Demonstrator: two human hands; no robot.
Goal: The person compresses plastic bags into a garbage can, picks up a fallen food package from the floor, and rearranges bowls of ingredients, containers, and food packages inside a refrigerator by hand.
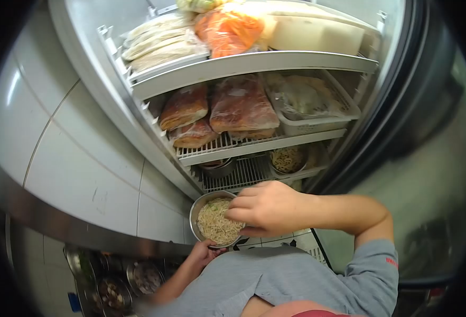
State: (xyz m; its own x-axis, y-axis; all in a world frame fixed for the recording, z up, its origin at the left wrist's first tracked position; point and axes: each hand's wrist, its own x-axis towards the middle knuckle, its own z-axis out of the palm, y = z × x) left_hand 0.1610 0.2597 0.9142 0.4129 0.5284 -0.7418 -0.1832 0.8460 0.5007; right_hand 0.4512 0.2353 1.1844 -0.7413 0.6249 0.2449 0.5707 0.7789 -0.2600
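A round metal bowl [193, 222] holds a heap of pale, thin shredded food [215, 222] with a bit of green on top. My left hand [207, 253] grips the bowl at its lower rim. Over the bowl's right side is my right hand [257, 210], its fingers bent down toward the food; the fingertips are partly hidden, so whether they hold any of it does not show. The bowl is in front of the lowest shelf of an open fridge.
Wrapped meat slabs [243, 105] and a white plastic basket [317, 124] fill the middle fridge shelf. Below stand another food bowl [287, 160] and a metal pot [220, 169]. The fridge door [402, 174] is at right, a tiled wall [85, 148] at left, more bowls [146, 276] at lower left.
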